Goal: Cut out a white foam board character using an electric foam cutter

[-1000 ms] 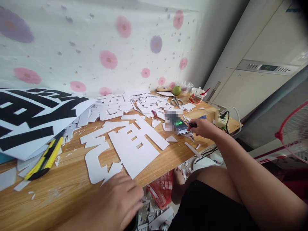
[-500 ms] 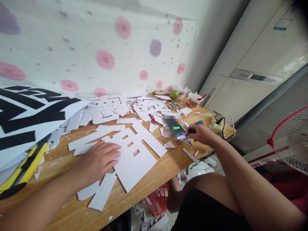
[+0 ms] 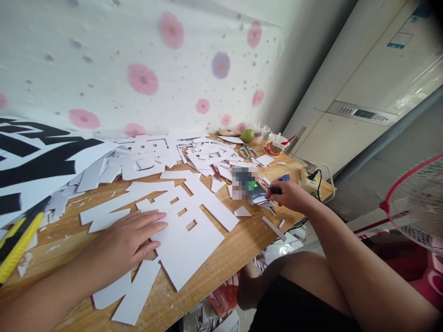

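My left hand (image 3: 129, 240) lies flat, fingers stretched, on a big white cut-out paper shape (image 3: 187, 230) in the middle of the wooden table (image 3: 238, 244). My right hand (image 3: 289, 194) is closed round a thin dark pen-like tool (image 3: 273, 188), reaching over the right part of the table. Its tip is next to a phone (image 3: 249, 186) with a lit screen lying on paper scraps.
Heaps of white paper cut-outs (image 3: 173, 154) cover the far side. A yellow-and-black utility knife (image 3: 19, 233) lies at the left edge, beside a black-and-white printed sheet (image 3: 38, 159). Scissors (image 3: 247, 151), a green fruit (image 3: 247, 135), a cup (image 3: 275, 145) and a power strip (image 3: 309, 180) stand at the far right. A fan (image 3: 413, 207) is at right.
My left hand has come up from the near table edge onto the white cut-out and lies flat on it. My right hand has stayed by the phone. The view has shifted left.
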